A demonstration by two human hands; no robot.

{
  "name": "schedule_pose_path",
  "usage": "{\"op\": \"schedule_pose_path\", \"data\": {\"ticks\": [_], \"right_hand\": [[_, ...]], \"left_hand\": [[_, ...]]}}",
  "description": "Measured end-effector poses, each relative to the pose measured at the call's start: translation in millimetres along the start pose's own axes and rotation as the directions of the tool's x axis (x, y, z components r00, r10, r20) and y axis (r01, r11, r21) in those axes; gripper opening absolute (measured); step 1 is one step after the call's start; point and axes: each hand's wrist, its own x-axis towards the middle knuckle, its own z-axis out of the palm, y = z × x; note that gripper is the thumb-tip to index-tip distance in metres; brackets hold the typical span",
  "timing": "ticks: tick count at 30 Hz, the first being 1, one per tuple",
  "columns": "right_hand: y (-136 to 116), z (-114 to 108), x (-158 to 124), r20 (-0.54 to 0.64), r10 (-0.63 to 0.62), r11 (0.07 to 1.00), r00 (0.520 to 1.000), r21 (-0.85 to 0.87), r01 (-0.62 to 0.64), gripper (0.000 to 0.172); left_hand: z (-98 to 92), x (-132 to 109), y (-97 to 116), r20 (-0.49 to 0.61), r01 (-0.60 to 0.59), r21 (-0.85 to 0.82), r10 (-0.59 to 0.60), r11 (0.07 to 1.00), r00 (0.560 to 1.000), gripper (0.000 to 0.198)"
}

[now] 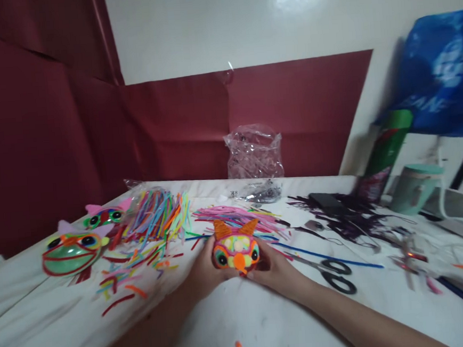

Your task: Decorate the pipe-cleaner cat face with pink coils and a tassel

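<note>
Maroon paper point(297, 93) backs the white bench point(267, 325). My left hand point(205, 267) and right hand point(277, 266) curl around opposite sides of the eared pipe-cleaner head point(238, 248), near the bench's middle. I judge it light, fuzzy and easily crushed; those sides suit gripping, sparing its bendable orange ears point(221, 230). Scissors point(336, 283) and a blue pipe cleaner point(362, 263) crowd the right; pink pipe cleaners point(234, 214) lie behind, a green-mouthed head point(70, 259) farther left.
</note>
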Motion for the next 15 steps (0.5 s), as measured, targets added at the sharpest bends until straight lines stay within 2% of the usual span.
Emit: {"op": "schedule_pose_path", "data": {"ticks": [5,8,10,13,15], "right_hand": [[-7.3,-1.9,0.1,0.056,-0.015,1.0,0.998,-0.01,0.015,0.058],[-10.8,-0.3,-2.8,0.133,-0.049,0.998,0.99,0.054,0.042,0.065],[-10.6,3.0,-4.7,0.161,-0.072,0.995,0.984,0.081,0.059,0.067],[-7.2,6.8,-3.3,0.174,-0.077,0.994,0.982,0.09,0.062,0.061],[-4.5,2.3,1.3,0.138,-0.048,0.999,0.989,0.031,0.045,0.052]], "left_hand": [[-9.3,3.1,7.9,0.004,0.08,0.026,-0.08,0.996,0.997,0.077],[-21.3,3.3,18.0,0.111,0.191,0.009,-0.191,0.982,0.975,0.083],[-27.8,2.6,24.4,0.178,0.251,0.061,-0.258,0.966,0.95,0.086],[-33.0,2.6,27.8,0.192,0.259,0.133,-0.281,0.957,0.94,0.087],[-34.6,3.8,26.6,0.182,0.253,0.159,-0.28,0.954,0.943,0.087]]}}
